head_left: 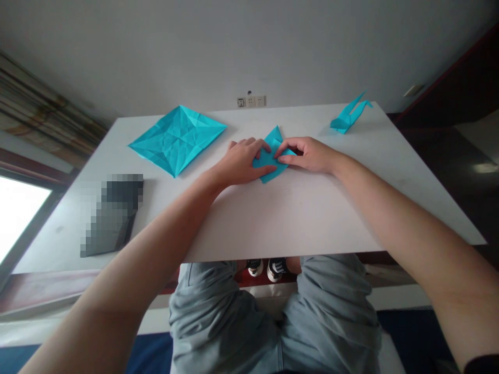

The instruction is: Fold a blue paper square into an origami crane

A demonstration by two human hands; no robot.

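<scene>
A folded piece of turquoise paper lies on the white table, between both hands. My left hand rests on its left side, fingers curled over the upper part and thumb lying across the lower part. From the right, my right hand pinches the paper's right part between thumb and index finger. The fingers hide some of the folds. Farther left, a creased turquoise sheet lies spread out flat. A folded turquoise paper crane stands near the back right corner.
A dark, pixelated flat object lies at the table's left, beside my left forearm. The wall with sockets rises behind the back edge. My legs are below the front edge. A curtain hangs at the left.
</scene>
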